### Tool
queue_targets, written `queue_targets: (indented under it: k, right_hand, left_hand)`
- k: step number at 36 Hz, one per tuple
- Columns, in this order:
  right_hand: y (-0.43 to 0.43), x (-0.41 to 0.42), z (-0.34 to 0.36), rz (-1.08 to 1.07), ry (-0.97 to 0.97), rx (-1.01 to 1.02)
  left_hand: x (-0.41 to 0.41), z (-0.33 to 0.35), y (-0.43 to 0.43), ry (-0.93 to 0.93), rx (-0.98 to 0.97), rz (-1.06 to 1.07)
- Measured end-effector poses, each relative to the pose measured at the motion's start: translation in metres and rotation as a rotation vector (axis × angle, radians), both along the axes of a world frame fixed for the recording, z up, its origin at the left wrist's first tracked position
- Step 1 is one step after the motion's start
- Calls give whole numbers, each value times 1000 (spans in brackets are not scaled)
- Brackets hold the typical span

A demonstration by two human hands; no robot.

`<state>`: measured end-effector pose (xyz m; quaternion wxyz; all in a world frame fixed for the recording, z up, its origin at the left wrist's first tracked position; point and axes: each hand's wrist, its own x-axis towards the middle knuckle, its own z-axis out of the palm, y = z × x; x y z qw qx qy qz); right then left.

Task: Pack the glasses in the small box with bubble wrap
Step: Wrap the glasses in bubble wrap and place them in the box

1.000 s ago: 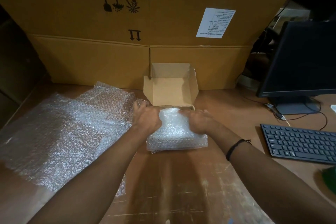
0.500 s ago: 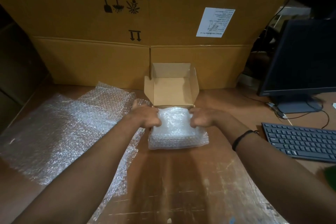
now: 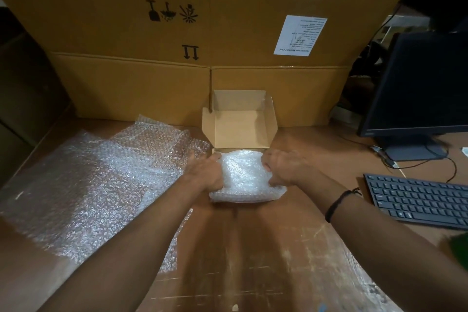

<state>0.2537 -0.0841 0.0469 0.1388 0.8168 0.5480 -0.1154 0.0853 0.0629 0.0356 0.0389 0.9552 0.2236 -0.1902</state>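
A bundle of bubble wrap (image 3: 244, 177) lies on the wooden table, just in front of the small open cardboard box (image 3: 241, 132). Whatever the wrap holds is hidden inside it. My left hand (image 3: 206, 172) grips the bundle's left side with curled fingers. My right hand (image 3: 279, 167) grips its right side the same way. The box is empty, its flaps standing up, and its near edge touches the bundle's far end.
Loose bubble wrap sheets (image 3: 96, 185) cover the table's left half. Large cardboard cartons (image 3: 177, 45) wall off the back. A dark monitor (image 3: 425, 88) and a black keyboard (image 3: 417, 202) stand at the right, with cables between them.
Both hands have shifted from lying over the bundle's far end to gripping its two sides, and the bundle sits slightly closer to the box.
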Motion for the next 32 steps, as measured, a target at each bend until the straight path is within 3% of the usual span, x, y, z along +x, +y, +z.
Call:
queue_targets:
  k: [3, 8, 11, 21, 25, 29, 32]
  right_hand:
    - [-6, 0, -8, 22, -5, 36]
    - [-14, 13, 0, -21, 351, -26]
    - [-12, 16, 2, -11, 427, -107]
    - [-15, 16, -16, 27, 342, 43]
    - [-12, 12, -19, 11, 229, 44]
    - [-9, 1, -29, -10, 115, 46]
    - [-10, -2, -33, -28, 101, 9]
  left_hand:
    - [-1, 5, 2, 32, -96, 15]
    - [-2, 13, 3, 113, -216, 55]
    - [-1, 8, 3, 137, -187, 55]
    - [-2, -6, -3, -93, -40, 69]
    - [-5, -11, -1, -136, -169, 82]
    - [-6, -7, 8, -102, -354, 117]
    - [-6, -1, 10, -31, -390, 122]
